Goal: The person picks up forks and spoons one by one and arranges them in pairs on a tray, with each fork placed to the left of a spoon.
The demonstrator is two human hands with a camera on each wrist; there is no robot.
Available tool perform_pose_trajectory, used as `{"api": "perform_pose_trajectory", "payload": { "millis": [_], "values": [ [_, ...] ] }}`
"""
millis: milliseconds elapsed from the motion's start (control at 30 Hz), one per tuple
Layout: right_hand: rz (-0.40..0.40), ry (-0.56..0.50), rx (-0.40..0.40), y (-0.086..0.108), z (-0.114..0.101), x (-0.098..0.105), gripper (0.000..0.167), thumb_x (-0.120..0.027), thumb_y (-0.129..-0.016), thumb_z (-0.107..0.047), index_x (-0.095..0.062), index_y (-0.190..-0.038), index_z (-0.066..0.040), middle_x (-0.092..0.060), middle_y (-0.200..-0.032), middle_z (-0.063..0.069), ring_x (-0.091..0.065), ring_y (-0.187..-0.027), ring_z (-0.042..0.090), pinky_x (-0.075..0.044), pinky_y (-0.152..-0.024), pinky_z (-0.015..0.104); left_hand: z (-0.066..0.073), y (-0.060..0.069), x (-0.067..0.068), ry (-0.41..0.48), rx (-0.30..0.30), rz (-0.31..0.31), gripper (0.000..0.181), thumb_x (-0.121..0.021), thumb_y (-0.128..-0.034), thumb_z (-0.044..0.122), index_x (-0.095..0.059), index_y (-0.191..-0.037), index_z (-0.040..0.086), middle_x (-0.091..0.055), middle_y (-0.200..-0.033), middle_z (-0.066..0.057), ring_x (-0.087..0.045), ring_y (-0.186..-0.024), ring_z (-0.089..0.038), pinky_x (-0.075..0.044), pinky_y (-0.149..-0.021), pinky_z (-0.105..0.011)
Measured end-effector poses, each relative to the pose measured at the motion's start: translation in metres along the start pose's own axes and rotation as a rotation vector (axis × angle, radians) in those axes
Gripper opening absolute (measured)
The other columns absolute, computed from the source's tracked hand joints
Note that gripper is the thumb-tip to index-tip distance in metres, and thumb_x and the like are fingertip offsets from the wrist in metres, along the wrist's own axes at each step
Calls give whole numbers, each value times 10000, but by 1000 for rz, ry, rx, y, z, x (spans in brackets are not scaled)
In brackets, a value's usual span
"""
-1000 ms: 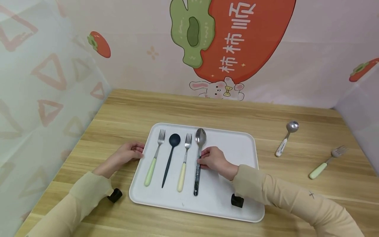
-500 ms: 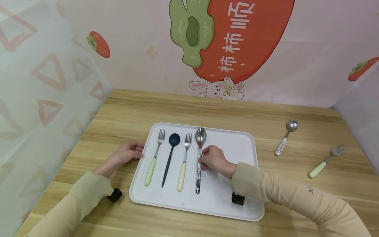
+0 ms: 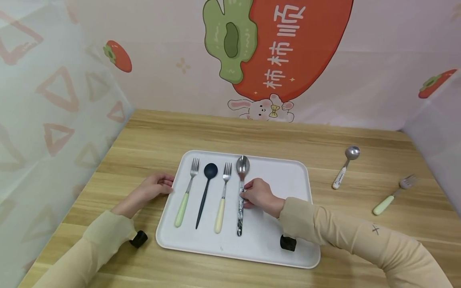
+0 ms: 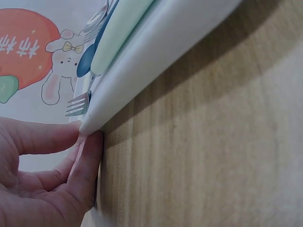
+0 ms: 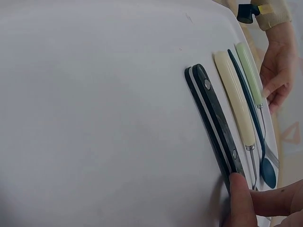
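My right hand (image 3: 262, 194) pinches the dark marbled handle of a metal spoon (image 3: 240, 218) on the white tray (image 3: 284, 172). In the right wrist view a fingertip touches the side of that riveted handle (image 5: 213, 111). Left of the spoon lie a cream-handled fork (image 3: 220, 214), a black spoon (image 3: 210, 171) and a green-handled fork (image 3: 182, 208), roughly in a row with handles toward me. My left hand (image 3: 153, 187) is at the tray's left edge; in the left wrist view its thumb and fingers pinch the rim (image 4: 102, 111).
On the wooden table (image 3: 144, 140), right of the tray, lie a small spoon with a white patterned handle (image 3: 339, 178) and another green-handled fork (image 3: 384, 205). Printed wall sheets (image 3: 162, 80) border the table at the back and both sides.
The spoon's handle has turned slightly in my right hand, its patterned face now showing more. My left hand keeps its place at the tray. The head view has shifted a little.
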State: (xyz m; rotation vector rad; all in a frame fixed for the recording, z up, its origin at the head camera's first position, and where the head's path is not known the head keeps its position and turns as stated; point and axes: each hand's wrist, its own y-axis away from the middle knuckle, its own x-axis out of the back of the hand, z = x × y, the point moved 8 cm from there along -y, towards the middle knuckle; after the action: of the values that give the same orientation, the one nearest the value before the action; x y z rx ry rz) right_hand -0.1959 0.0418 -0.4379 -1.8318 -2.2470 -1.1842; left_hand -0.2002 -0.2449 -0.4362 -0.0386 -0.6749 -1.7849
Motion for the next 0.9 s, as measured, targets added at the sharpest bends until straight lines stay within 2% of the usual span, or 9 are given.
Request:
{"api": "perform_pose_trajectory", "payload": {
  "millis": [333,533,667,900],
  "values": [
    [-8,-23,0,2,0,-1,221,-633,-812,4,-528,-1003,41,-581,-797,125,-596,-527,121,-522,-543,244,-3,-2,0,25,-3,-7,441,-558,-821,-17,-394,-1202,-167,-532,-977,-131,-505,-813,-109,-476,-714,-188],
    [-41,-24,12,5,1,4,203,-621,-844,-73,-540,-1000,30,-582,-788,115,-598,-569,119,-524,-580,245,-3,-2,0,27,-5,-8,443,-553,-815,-27,-394,-1201,-174,-536,-963,-126,-508,-804,-103,-477,-712,-188],
    [-47,27,43,7,-1,10,204,-624,-846,-116,-562,-985,20,-582,-803,97,-590,-624,127,-517,-613,244,-3,-2,0,13,-7,-4,444,-554,-817,-20,-396,-1203,-172,-540,-970,-131,-509,-808,-107,-476,-713,-191],
    [-63,220,160,11,-10,22,229,-613,-844,-147,-594,-1002,16,-599,-800,68,-568,-681,143,-466,-627,241,-2,0,0,7,0,-3,445,-556,-823,-10,-394,-1208,-166,-533,-986,-139,-503,-818,-118,-475,-712,-191]
  ]
}}
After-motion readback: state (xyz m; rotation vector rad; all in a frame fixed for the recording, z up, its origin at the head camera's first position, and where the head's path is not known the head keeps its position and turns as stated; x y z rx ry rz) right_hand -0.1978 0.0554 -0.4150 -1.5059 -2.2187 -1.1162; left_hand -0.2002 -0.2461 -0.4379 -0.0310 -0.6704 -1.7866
